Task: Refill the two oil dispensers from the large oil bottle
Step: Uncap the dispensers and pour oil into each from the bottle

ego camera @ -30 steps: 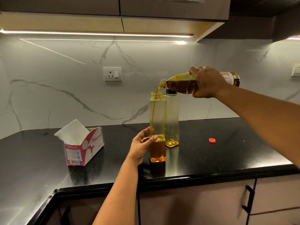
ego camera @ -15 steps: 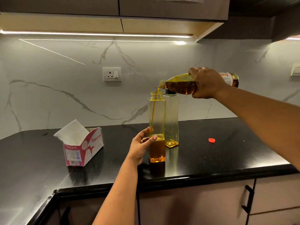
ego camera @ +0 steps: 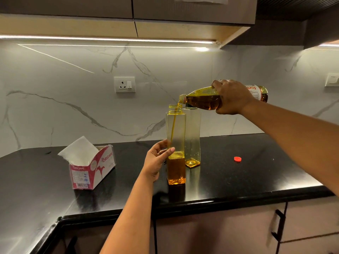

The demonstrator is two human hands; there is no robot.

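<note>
1. Your right hand [ego camera: 231,97] is up high, fingers wrapped round the large oil bottle [ego camera: 205,100], which lies almost flat with its mouth over the front dispenser [ego camera: 176,143]; a thin stream of oil [ego camera: 173,125] runs down inside.
2. Your left hand [ego camera: 156,162] curls loosely round the front dispenser low on its left side, thumb and fingertips on the plastic.
3. That dispenser stands upright, oil filling its lower part. The second dispenser [ego camera: 192,140] sits just behind-right, touching or nearly so, with only a little oil at the bottom.
4. Both stand back from the front edge of the table [ego camera: 247,180]. A red cap [ego camera: 237,159] lies well off to the right, a tissue box [ego camera: 91,167] to the left.
5. The table is glossy black, with a marble-look wall [ego camera: 73,88] behind.
</note>
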